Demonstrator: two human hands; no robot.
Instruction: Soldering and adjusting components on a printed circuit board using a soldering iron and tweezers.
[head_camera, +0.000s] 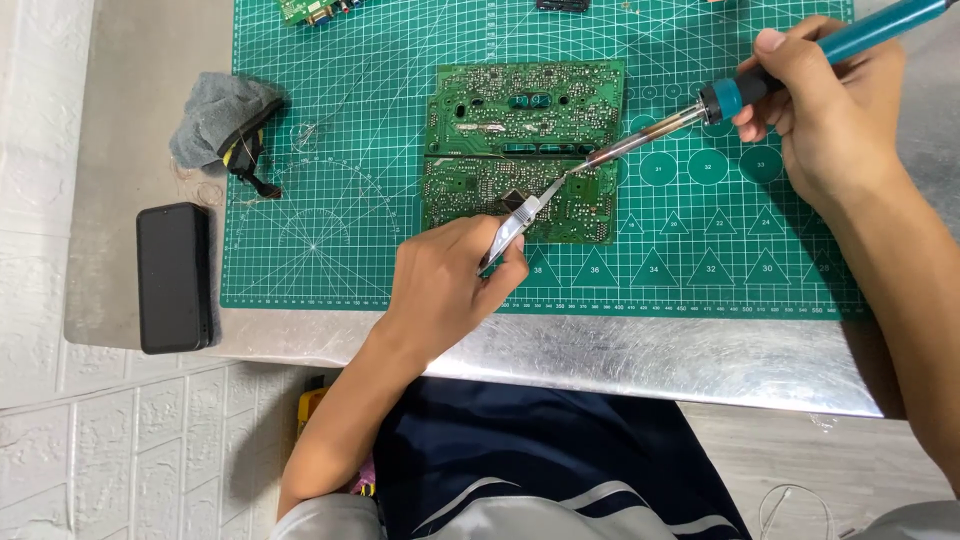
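- Circuit board (520, 150), green and crowded with solder points, lies flat on the green cutting mat (330, 200), just beyond the left fingers and well inside the reach of both hands.
- Left hand (445, 285) comes in from below, its fingers (505, 275) pressed together around the metal tweezers (522, 218), pinching them near the back end.
- The tweezers' tips run up and right from those fingers and meet the lower half of the board, right by the iron's tip.
- Right hand (825, 110) sits up at the far right, fingers (770, 45) wrapped shut on the teal handle of the soldering iron (700, 105).
- The iron slants down and left from those fingers, and its thin metal tip lands on the board beside the tweezers' tips; whether the two tools actually touch, I cannot tell.
- Far left of the left fingers, off the mat, a black phone (175, 277) lies flat on the metal bench (620, 355).
- Above the phone, a grey cloth (215, 115) sits bunched at the mat's left edge, with a black strap just beside it.
- Up at the mat's top edge, far beyond the left fingers, a second small green board (305, 10) peeks into view, mostly cut off.
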